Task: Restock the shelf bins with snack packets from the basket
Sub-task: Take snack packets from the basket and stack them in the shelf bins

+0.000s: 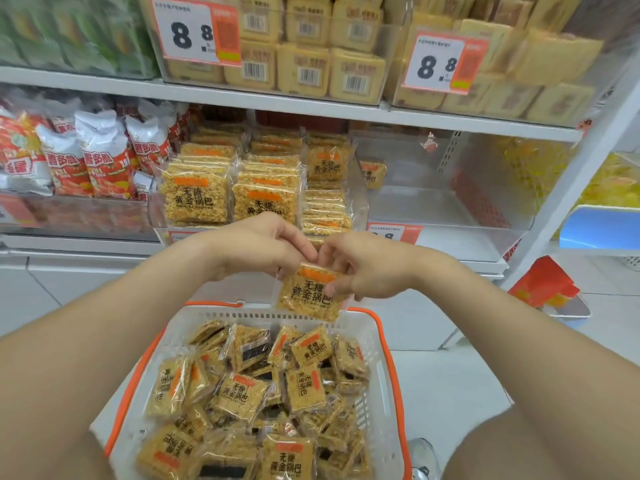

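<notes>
The left hand [263, 245] pinches the top edge of a snack packet [306, 299], which hangs above the far rim of the basket [214, 317]. The right hand [360, 268] grips its right side. With fingertip holds this light, the slick wrapper may slip and drop back, or snag the crowded shelf bin [156, 213].

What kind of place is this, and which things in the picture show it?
Most likely a shop, in its snack aisle. White shelves hold clear bins of packed snacks, price tags reading 8.8 hang on the bins, and a basket full of snack packets is in front.
</notes>
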A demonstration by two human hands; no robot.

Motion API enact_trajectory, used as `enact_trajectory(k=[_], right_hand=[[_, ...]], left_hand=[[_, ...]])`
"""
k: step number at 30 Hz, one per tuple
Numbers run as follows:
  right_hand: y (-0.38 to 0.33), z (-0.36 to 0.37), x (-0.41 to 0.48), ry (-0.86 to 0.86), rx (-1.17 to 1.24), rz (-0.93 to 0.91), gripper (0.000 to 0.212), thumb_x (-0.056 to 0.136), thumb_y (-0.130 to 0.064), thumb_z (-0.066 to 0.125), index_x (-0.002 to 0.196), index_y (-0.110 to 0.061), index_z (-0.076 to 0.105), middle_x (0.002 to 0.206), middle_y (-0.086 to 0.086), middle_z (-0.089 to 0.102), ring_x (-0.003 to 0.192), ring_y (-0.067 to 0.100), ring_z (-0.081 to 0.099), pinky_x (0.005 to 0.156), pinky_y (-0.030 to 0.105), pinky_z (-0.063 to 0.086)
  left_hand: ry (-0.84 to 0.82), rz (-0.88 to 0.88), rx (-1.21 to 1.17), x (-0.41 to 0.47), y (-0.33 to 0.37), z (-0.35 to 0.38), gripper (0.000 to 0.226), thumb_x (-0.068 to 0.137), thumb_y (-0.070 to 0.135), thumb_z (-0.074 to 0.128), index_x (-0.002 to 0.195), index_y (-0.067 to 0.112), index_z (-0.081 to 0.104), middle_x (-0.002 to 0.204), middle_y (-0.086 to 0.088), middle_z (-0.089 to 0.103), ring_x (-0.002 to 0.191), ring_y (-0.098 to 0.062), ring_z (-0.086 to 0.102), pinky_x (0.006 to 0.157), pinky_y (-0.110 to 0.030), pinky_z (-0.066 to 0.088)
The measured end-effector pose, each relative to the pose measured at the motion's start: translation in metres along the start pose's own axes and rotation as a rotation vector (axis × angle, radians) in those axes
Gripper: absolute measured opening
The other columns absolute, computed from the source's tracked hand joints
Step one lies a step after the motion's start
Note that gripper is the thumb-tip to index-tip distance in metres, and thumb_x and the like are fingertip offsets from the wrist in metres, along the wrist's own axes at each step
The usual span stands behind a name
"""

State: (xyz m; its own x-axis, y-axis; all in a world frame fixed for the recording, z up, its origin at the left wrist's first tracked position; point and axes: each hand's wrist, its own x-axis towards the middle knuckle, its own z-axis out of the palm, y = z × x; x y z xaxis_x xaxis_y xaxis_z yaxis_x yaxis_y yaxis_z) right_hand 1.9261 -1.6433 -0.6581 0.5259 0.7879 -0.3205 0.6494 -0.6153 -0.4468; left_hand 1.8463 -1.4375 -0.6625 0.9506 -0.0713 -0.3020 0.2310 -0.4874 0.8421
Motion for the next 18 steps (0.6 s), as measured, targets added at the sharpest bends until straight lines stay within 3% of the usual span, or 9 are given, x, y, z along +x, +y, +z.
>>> enact_trajectory(k=[3, 6, 8, 10, 12, 14, 16, 18], right_hand=[[-0.008, -0.003, -0.001, 0.113, -0.059, -0.047, 0.039, 0.093, -0.051, 0.074, 0.112, -0.022, 0.058, 0.079, -0.008, 0.07, 0.068, 0.003, 0.064, 0.06, 0.023, 0.049], [-0.014, -0.011, -0.002, 0.264, -0.039, -0.086, 0.04, 0.089, -0.06, 0.073, 0.101, -0.023, 0.062, 0.059, -0.009, 0.063, 0.054, 0.002, 0.056, 0.052, 0.021, 0.038], [-0.016, -0.024, -0.003, 0.349, 0.019, -0.082, 0.035, 0.088, -0.058, 0.075, 0.092, -0.026, 0.063, 0.052, -0.012, 0.06, 0.05, 0.002, 0.054, 0.051, 0.018, 0.037], [-0.016, -0.04, -0.003, 0.474, 0.056, -0.067, 0.035, 0.087, -0.059, 0.076, 0.088, -0.026, 0.065, 0.056, -0.011, 0.063, 0.055, 0.003, 0.057, 0.056, 0.025, 0.044], [-0.011, -0.05, 0.002, 0.707, 0.039, -0.03, 0.035, 0.087, -0.061, 0.074, 0.093, -0.027, 0.066, 0.07, -0.009, 0.068, 0.071, 0.013, 0.064, 0.066, 0.034, 0.051], [-0.005, -0.055, 0.012, 0.981, 0.007, -0.02, 0.035, 0.091, -0.059, 0.07, 0.104, -0.028, 0.063, 0.086, -0.008, 0.07, 0.085, 0.021, 0.065, 0.074, 0.039, 0.053], [0.0, -0.057, 0.026, 1.145, -0.059, -0.048, 0.034, 0.098, -0.051, 0.065, 0.116, -0.023, 0.058, 0.098, -0.002, 0.07, 0.093, 0.028, 0.062, 0.079, 0.046, 0.051], [0.006, -0.057, 0.043, 1.187, -0.161, -0.081, 0.031, 0.102, -0.04, 0.062, 0.121, -0.016, 0.054, 0.1, 0.005, 0.067, 0.094, 0.034, 0.056, 0.079, 0.05, 0.047]], left_hand=[[0.059, 0.054, -0.012, -0.004, 0.009, -0.007, 0.028, 0.089, -0.007, 0.069, 0.107, 0.012, 0.079, 0.105, -0.028, 0.074, 0.073, -0.014, 0.067, 0.065, -0.023, 0.056], [0.161, 0.134, -0.033, -0.008, 0.019, -0.014, 0.017, 0.093, 0.004, 0.073, 0.104, 0.015, 0.08, 0.096, -0.015, 0.079, 0.081, -0.015, 0.073, 0.078, -0.031, 0.06], [0.331, 0.211, -0.085, -0.008, 0.027, -0.016, 0.007, 0.095, 0.015, 0.074, 0.1, 0.016, 0.08, 0.09, -0.007, 0.081, 0.086, -0.02, 0.077, 0.084, -0.037, 0.064], [0.575, 0.31, -0.14, -0.005, 0.032, -0.018, 0.017, 0.101, 0.022, 0.067, 0.093, 0.014, 0.079, 0.085, -0.003, 0.08, 0.08, -0.02, 0.078, 0.077, -0.042, 0.067], [0.822, 0.392, 0.026, -0.001, 0.035, -0.02, 0.022, 0.103, 0.024, 0.06, 0.089, 0.018, 0.075, 0.08, 0.002, 0.076, 0.071, -0.014, 0.076, 0.068, -0.042, 0.065], [0.963, 0.427, 0.376, 0.004, 0.032, -0.023, 0.016, 0.101, 0.028, 0.058, 0.094, 0.023, 0.071, 0.087, 0.009, 0.072, 0.079, -0.013, 0.071, 0.069, -0.039, 0.059], [0.945, 0.416, 0.657, 0.012, 0.028, -0.023, 0.021, 0.1, 0.034, 0.057, 0.11, 0.02, 0.069, 0.107, 0.004, 0.069, 0.099, -0.018, 0.065, 0.082, -0.04, 0.054], [0.845, 0.385, 0.818, 0.021, 0.024, -0.021, 0.042, 0.101, 0.041, 0.053, 0.129, 0.013, 0.064, 0.132, -0.005, 0.065, 0.122, -0.024, 0.059, 0.102, -0.044, 0.047]])
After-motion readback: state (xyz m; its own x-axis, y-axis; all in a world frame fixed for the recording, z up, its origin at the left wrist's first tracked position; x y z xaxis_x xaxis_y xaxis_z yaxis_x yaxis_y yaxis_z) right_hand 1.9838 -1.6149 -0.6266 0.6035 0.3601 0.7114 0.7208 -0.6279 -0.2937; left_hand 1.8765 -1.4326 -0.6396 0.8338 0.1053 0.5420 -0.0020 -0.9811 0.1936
